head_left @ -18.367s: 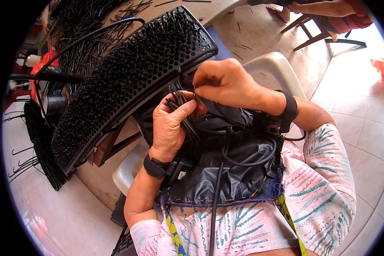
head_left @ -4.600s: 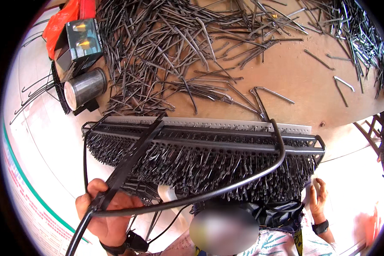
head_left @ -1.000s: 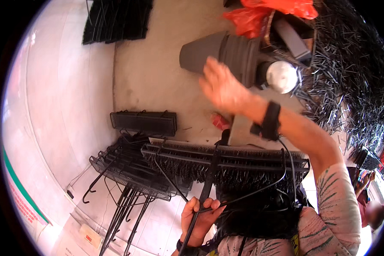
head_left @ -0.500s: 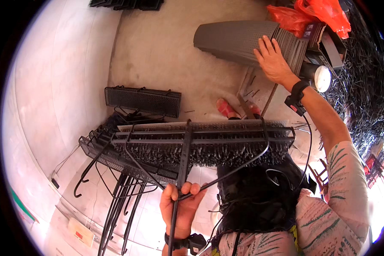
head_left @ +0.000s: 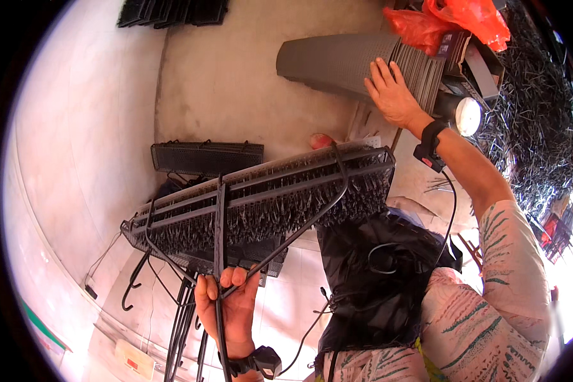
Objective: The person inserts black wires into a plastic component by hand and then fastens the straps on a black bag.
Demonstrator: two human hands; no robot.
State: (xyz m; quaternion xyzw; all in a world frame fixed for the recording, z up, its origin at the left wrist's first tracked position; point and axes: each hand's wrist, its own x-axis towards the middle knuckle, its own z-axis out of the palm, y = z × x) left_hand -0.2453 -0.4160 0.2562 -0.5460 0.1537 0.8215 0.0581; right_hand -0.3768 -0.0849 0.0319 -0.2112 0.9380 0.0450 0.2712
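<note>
My left hand (head_left: 233, 313) is closed around the rod handle of a wide black push broom (head_left: 299, 196), where slanting metal braces meet it. Dense dark bristles hang from the broom's long framed head, which tilts up toward the right. At the upper right, my right hand (head_left: 393, 97) lies flat with fingers stretched on a stack of grey perforated boards (head_left: 328, 58). Nothing is gripped in that hand.
Behind the broom lies a black perforated head (head_left: 204, 157). Several hooked black rods (head_left: 183, 325) hang below it. A red plastic bag (head_left: 471, 20), a white-ended cylinder (head_left: 468, 117) and a heap of black strips (head_left: 535, 121) are at right.
The broom and my left hand have moved left, and the broom's head has swung so its right end is higher. My right hand stays flat on the board stack.
</note>
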